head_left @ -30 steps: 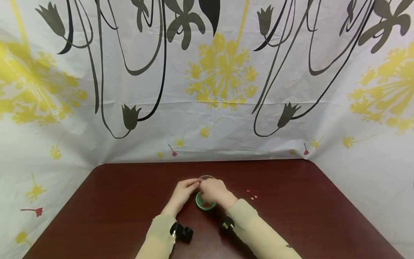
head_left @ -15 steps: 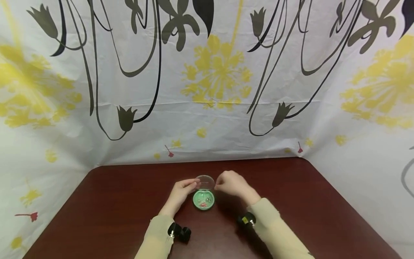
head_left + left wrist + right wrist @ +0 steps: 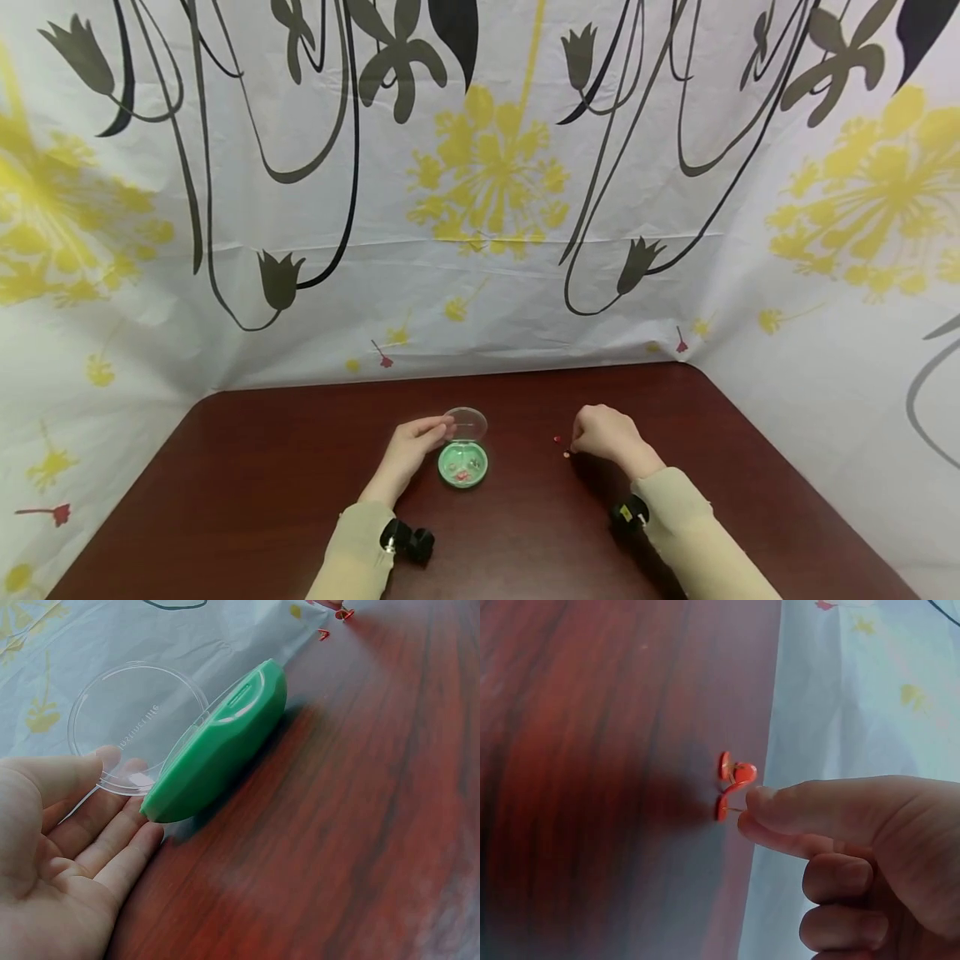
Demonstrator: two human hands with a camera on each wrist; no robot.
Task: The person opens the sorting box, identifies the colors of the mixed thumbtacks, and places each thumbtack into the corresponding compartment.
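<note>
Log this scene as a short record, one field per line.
Left hand: the left hand pinches the edge of the clear lid
Right hand: the right hand has its thumb and forefinger tips at the red tacks; a firm grip on one cannot be confirmed
Container: round green box, lid raised on its far side
Contents: small pieces, some reddish, too small to identify
Tacks: small cluster, to the right of the box
Surface: dark red-brown table
Background: white cloth with yellow and dark plant prints
</note>
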